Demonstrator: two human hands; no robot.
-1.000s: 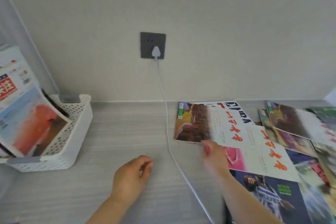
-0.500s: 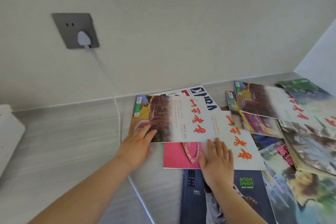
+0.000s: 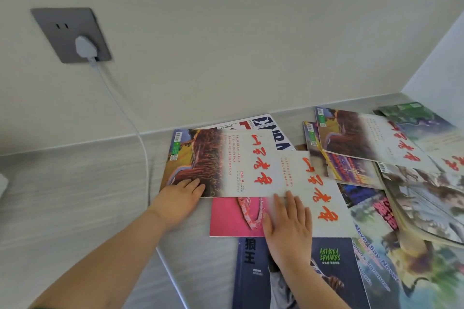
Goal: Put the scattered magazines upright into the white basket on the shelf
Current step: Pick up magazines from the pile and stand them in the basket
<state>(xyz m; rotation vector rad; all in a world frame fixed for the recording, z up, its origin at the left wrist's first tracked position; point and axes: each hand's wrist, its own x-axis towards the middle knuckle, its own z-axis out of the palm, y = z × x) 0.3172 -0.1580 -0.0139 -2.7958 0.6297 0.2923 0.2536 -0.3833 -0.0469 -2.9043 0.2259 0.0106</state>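
Grey wood-grain shelf [image 3: 75,208] is carrying the scattered magazines [image 3: 356,173], all lying flat and overlapping, spreading from the centre of the view toward 3 and 5 o'clock. A white magazine with red brush lettering [image 3: 226,163] and a reddish landscape is lying at centre. The left hand [image 3: 179,199], reaching in from 7 o'clock, is resting open with straight fingers pressing flat on the cover's 7 o'clock corner. A second red-lettered copy [image 3: 319,198] is overlapping the first at its 4 o'clock side. The right hand [image 3: 288,226], reaching in from 5 o'clock, is lying open on it, fingers straight and slightly spread, gripping nothing. A pink magazine [image 3: 231,218] is showing at 6 o'clock of the first copy, partly under the right hand's thumb side. A dark blue magazine [image 3: 334,271] is lying at 6 o'clock under the right wrist. A third red-lettered copy [image 3: 364,138] is sitting at 2 o'clock. At 10 o'clock, a grey wall socket [image 3: 57,32] is holding a white plug [image 3: 85,49], its white cable [image 3: 144,148] running down across the shelf beneath the left forearm.
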